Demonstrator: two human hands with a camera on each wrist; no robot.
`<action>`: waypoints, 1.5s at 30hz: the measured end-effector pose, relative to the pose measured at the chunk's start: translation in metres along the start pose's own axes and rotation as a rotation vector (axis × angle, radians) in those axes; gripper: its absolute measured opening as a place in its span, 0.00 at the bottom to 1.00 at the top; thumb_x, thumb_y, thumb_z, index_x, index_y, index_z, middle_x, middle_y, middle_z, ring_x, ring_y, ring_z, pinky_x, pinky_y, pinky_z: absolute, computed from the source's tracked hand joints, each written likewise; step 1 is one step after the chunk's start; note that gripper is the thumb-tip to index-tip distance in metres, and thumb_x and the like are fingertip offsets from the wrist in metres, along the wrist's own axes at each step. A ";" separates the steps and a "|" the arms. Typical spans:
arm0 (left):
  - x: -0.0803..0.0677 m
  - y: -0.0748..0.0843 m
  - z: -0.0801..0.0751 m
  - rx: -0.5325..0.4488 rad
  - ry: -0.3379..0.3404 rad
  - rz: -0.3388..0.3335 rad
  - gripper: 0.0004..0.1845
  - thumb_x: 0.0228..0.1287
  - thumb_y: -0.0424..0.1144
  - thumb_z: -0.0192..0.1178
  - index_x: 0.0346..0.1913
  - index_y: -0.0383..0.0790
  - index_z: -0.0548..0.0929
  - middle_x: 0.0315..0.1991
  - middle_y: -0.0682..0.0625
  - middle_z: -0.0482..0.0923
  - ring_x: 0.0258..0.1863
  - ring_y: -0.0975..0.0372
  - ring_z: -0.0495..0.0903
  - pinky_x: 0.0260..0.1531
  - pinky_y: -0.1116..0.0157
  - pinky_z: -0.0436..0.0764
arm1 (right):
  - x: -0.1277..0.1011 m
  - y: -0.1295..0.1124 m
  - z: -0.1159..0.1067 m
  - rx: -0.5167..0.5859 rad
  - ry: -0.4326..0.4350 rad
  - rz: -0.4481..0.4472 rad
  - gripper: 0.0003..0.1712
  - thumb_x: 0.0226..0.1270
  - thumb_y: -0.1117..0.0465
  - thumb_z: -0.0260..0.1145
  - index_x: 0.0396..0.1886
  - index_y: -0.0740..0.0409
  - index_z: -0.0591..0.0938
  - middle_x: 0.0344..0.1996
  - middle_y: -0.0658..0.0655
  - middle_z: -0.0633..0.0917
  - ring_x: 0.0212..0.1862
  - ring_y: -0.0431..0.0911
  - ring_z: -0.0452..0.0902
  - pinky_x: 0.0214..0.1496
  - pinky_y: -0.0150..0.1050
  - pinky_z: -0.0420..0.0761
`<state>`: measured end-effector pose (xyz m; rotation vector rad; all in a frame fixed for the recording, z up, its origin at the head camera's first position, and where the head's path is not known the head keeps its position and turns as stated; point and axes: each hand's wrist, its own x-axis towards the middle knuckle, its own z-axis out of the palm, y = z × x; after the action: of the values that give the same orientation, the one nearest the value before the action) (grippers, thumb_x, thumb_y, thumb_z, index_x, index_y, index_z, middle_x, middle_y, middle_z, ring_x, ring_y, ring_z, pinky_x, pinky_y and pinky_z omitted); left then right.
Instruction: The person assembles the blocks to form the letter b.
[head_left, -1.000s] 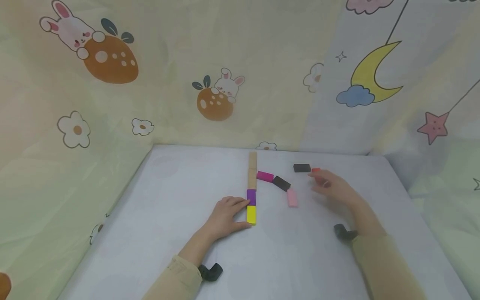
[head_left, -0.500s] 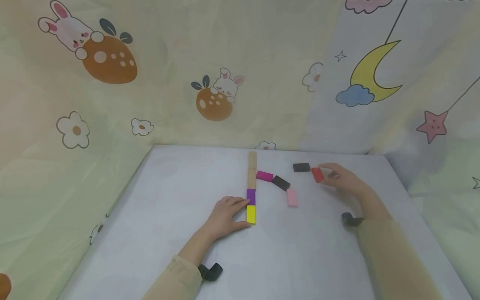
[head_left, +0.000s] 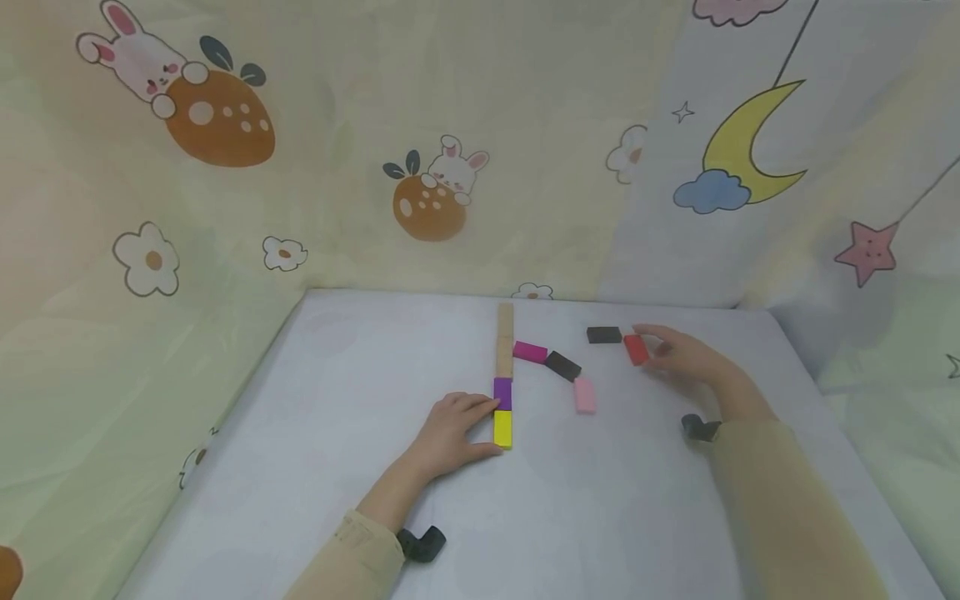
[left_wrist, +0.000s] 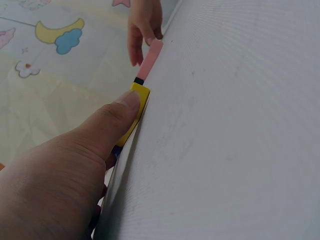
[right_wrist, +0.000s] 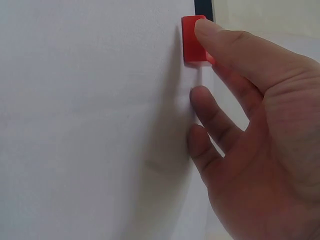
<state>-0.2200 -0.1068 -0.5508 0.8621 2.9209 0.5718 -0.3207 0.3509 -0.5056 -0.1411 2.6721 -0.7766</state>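
A: Right hand (head_left: 686,358) has gone out past the black block (head_left: 603,335) and now pinches the red block (head_left: 636,349) between thumb and fingertip, just beside that black one on the counter (head_left: 360,467).

B: So red is the next piece in play. Left hand (head_left: 450,433)?

A: Unmoved, fingers relaxed against the yellow block (head_left: 502,428) at the near end of the row.

B: Red lifted or resting?

A: Can't tell; the right wrist view shows the thumb covering part of it.
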 end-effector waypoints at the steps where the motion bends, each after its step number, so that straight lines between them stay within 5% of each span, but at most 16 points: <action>1: 0.000 0.000 0.000 -0.001 0.001 0.001 0.41 0.58 0.67 0.63 0.73 0.62 0.66 0.69 0.57 0.70 0.69 0.56 0.65 0.72 0.49 0.64 | 0.000 0.000 0.000 -0.003 0.000 -0.006 0.43 0.68 0.54 0.67 0.78 0.39 0.57 0.74 0.64 0.62 0.67 0.66 0.66 0.67 0.69 0.65; 33: 0.001 0.001 0.001 0.003 0.017 0.026 0.41 0.57 0.68 0.63 0.73 0.62 0.66 0.68 0.57 0.71 0.68 0.56 0.66 0.71 0.50 0.65 | -0.009 0.007 0.007 0.048 0.120 -0.053 0.43 0.66 0.44 0.67 0.76 0.49 0.63 0.69 0.63 0.68 0.65 0.63 0.65 0.64 0.66 0.67; 39: 0.000 0.000 0.001 -0.002 0.023 0.023 0.41 0.57 0.67 0.64 0.73 0.62 0.66 0.68 0.57 0.71 0.68 0.56 0.66 0.71 0.50 0.65 | -0.019 -0.003 0.016 0.059 0.148 -0.065 0.44 0.64 0.40 0.67 0.76 0.47 0.63 0.69 0.63 0.68 0.64 0.62 0.66 0.63 0.64 0.70; 45: 0.000 0.000 0.000 0.000 0.029 0.028 0.41 0.57 0.66 0.64 0.73 0.60 0.67 0.67 0.57 0.72 0.68 0.55 0.67 0.71 0.49 0.65 | -0.036 -0.024 0.026 0.051 0.172 -0.119 0.39 0.66 0.47 0.68 0.73 0.51 0.67 0.64 0.60 0.70 0.58 0.57 0.69 0.56 0.55 0.76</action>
<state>-0.2201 -0.1065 -0.5511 0.9031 2.9394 0.5904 -0.2783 0.3244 -0.5024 -0.2322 2.8227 -0.9323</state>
